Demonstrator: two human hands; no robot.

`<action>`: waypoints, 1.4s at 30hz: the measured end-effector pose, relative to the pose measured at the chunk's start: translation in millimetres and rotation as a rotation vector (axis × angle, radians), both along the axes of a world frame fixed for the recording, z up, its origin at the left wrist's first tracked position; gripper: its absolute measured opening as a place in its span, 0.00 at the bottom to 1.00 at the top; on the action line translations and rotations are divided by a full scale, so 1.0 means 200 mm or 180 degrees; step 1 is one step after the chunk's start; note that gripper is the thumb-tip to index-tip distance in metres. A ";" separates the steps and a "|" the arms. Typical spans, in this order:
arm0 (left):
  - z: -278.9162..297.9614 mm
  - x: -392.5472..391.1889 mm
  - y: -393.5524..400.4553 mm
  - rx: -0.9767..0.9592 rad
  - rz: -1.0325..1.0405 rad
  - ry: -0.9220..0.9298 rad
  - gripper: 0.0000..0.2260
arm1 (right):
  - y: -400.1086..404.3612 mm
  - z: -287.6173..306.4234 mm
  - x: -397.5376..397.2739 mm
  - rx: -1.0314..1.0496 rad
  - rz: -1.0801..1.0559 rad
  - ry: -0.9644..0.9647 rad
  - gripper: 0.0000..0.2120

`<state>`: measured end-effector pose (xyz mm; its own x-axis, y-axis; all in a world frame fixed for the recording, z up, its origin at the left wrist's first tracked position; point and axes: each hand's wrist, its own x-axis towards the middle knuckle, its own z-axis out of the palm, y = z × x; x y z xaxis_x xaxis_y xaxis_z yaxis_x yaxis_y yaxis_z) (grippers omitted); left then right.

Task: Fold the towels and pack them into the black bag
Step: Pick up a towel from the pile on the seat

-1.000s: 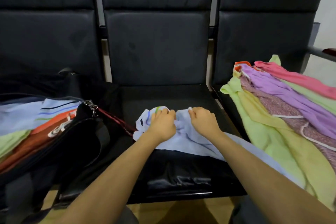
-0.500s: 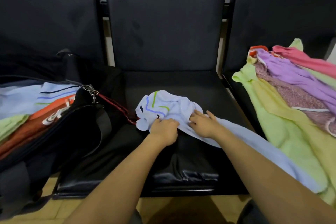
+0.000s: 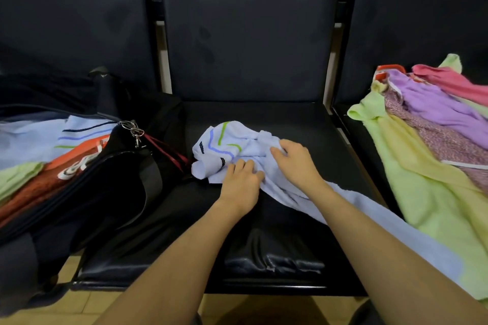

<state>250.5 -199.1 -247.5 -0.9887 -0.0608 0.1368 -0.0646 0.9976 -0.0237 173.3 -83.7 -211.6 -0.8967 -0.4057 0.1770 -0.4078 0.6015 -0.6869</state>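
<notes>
Head view: both the left hand (image 3: 241, 182) and right hand (image 3: 295, 161) grasp the pale blue towel (image 3: 232, 148), which trails from beside the black bag (image 3: 105, 192) rightward, toward the camera.

seats (image 3: 248, 34): 3
black bag (image 3: 111, 179): 1
hands: 2
towel on middle seat (image 3: 237, 145): 1
towel pile on right seat (image 3: 433, 145): 1, count inside unclear

I see a soft terry towel (image 3: 237, 148), a glossy leatherette seat (image 3: 264, 258), and a matt fabric bag (image 3: 105, 192) with a metal clip (image 3: 134, 130).
</notes>
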 end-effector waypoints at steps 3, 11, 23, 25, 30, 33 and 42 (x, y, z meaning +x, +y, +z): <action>0.01 0.00 0.03 -0.0124 -0.0040 -0.0039 0.13 | 0.02 0.03 0.00 -0.0525 0.0012 -0.0120 0.14; 0.23 0.01 0.06 0.0642 0.0576 0.0855 0.12 | 0.14 0.12 0.00 -0.0815 -0.0338 0.0313 0.06; 0.36 0.10 -0.01 0.3452 0.1135 0.2250 0.07 | 0.17 0.20 0.05 -0.0200 -0.0780 0.0918 0.06; 0.37 0.09 0.01 0.3628 0.1054 0.2270 0.08 | 0.14 0.20 0.06 -0.0407 -0.0619 0.0808 0.06; 0.37 0.07 0.09 0.3459 0.0508 0.1860 0.13 | 0.07 0.20 0.09 -0.1091 -0.0176 0.0668 0.04; 0.35 0.07 0.13 0.3350 0.0261 0.1662 0.16 | 0.08 0.24 0.11 -0.1492 0.0447 0.0398 0.09; 0.35 0.08 0.07 0.3216 0.0549 0.2131 0.06 | 0.12 0.26 0.11 -0.1382 0.0983 0.0035 0.10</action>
